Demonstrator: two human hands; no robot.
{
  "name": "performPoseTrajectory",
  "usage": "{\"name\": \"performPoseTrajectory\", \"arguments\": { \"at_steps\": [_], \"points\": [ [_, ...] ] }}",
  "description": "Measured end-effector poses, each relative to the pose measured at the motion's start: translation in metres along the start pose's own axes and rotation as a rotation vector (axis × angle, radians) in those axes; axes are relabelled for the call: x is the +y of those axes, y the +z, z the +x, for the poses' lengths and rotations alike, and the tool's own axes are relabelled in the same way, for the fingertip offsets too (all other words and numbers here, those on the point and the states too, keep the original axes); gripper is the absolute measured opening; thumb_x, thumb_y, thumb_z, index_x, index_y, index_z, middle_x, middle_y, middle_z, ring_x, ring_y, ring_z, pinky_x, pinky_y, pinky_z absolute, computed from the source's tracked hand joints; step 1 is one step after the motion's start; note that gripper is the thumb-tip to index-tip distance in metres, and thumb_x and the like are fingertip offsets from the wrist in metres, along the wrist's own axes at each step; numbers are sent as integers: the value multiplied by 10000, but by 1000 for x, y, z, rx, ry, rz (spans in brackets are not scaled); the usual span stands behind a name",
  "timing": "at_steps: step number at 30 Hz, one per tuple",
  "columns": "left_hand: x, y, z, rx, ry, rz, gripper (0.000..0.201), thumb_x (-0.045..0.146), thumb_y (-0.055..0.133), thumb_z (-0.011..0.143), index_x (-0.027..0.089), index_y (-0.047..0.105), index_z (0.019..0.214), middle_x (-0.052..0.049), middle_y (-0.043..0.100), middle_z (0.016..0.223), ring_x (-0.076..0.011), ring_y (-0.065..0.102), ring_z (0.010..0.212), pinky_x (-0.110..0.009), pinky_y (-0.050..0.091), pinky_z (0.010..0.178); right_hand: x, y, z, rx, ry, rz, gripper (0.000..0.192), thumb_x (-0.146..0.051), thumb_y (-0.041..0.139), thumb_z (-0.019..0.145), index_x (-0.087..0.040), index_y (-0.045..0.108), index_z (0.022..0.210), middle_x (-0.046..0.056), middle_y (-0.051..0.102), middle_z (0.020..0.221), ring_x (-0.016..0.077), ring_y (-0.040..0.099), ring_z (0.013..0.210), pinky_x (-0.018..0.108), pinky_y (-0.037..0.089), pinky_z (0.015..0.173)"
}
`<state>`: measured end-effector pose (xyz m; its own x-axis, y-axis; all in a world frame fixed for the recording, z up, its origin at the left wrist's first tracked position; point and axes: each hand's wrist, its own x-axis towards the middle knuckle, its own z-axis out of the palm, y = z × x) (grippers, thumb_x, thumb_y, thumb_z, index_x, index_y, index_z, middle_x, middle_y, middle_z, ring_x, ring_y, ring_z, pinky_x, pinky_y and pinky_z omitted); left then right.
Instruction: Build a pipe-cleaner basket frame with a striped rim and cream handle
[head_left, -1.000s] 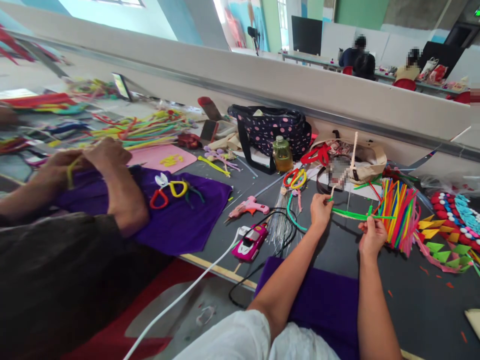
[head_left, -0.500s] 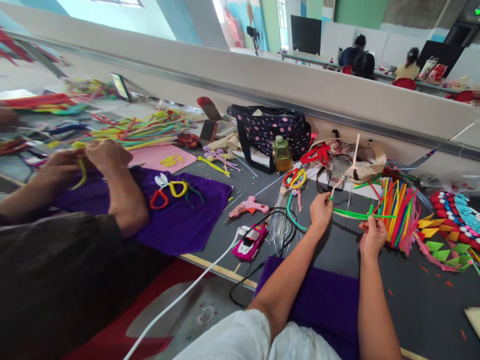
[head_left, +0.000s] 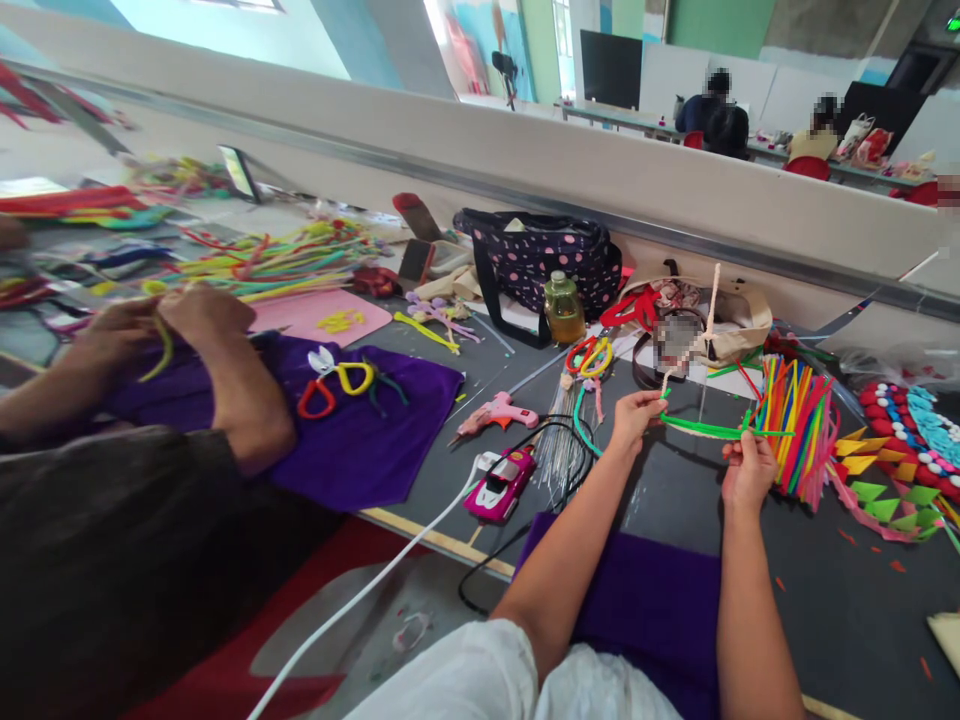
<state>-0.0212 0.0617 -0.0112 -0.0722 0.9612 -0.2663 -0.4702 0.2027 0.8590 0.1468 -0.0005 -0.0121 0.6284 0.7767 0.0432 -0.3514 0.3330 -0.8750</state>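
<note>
Fingers of my left hand (head_left: 636, 418) pinch the left end of a bundle of green pipe cleaners (head_left: 705, 431). Gripping its other end is my right hand (head_left: 750, 470), with a green tip standing up by the fingers. The bundle runs almost level between both hands, above the dark tabletop. From it a pale pink pipe-cleaner frame (head_left: 712, 300) rises to a point, partly lost against the bag behind. Just right of my right hand lies a sheaf of multicoloured pipe cleaners (head_left: 799, 425). A folded purple cloth (head_left: 649, 600) is under my forearms.
Left of my arm lie a pink glue gun (head_left: 495, 415), a magenta toy car (head_left: 501, 487) and red-and-yellow scissors (head_left: 589, 357). A bottle (head_left: 564, 308) stands before a dotted bag (head_left: 540, 255). A co-worker's hands (head_left: 206, 320) work at left. A white cable (head_left: 375, 585) crosses the table edge.
My left hand has shifted slightly left, showing more of the green bundle's left end. My right hand stays nearly in place. The co-worker's hands have moved a little left.
</note>
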Motion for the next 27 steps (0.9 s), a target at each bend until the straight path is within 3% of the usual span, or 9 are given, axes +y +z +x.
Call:
{"name": "performPoseTrajectory", "arguments": {
  "at_steps": [4, 10, 13, 19, 27],
  "points": [
    [-1, -2, 1, -33, 15, 36, 380, 273, 827, 494, 114, 698, 814, -35, 643, 651, -116, 575, 539, -252, 476, 522, 0, 0, 1, 0, 11, 16, 222, -310, 722, 678, -161, 558, 668, -86, 482, 504, 58, 474, 432, 200, 433, 442],
    [-9, -2, 8, 58, 211, 265, 236, 165, 725, 559, 122, 707, 790, 4, 610, 589, -89, 510, 470, -211, 406, 466, 1, 0, -1, -5, 12, -5, 222, -316, 727, 670, -164, 567, 699, -87, 494, 511, 60, 478, 434, 202, 438, 448],
    [-13, -1, 11, 74, 238, 285, 217, 130, 701, 566, 125, 708, 783, 8, 611, 582, -88, 510, 481, -201, 393, 474, 0, 1, -2, -10, 12, -16, 226, -321, 724, 672, -166, 560, 690, -86, 496, 504, 62, 479, 434, 203, 437, 450],
    [-12, -1, 9, 13, 13, 8, 251, 91, 719, 570, 126, 675, 814, 11, 609, 582, -90, 545, 504, -194, 405, 492, 0, 1, -1, -12, 20, -9, 229, -319, 722, 672, -167, 551, 672, -89, 487, 501, 61, 485, 429, 200, 433, 446],
    [-6, -8, 11, -141, -268, -121, 284, 90, 743, 633, 120, 655, 902, -36, 629, 663, -122, 611, 581, -258, 493, 593, 0, -6, 6, -5, 73, 80, 240, -281, 742, 645, -170, 529, 644, -83, 493, 535, 49, 467, 446, 191, 435, 441]
  ]
}}
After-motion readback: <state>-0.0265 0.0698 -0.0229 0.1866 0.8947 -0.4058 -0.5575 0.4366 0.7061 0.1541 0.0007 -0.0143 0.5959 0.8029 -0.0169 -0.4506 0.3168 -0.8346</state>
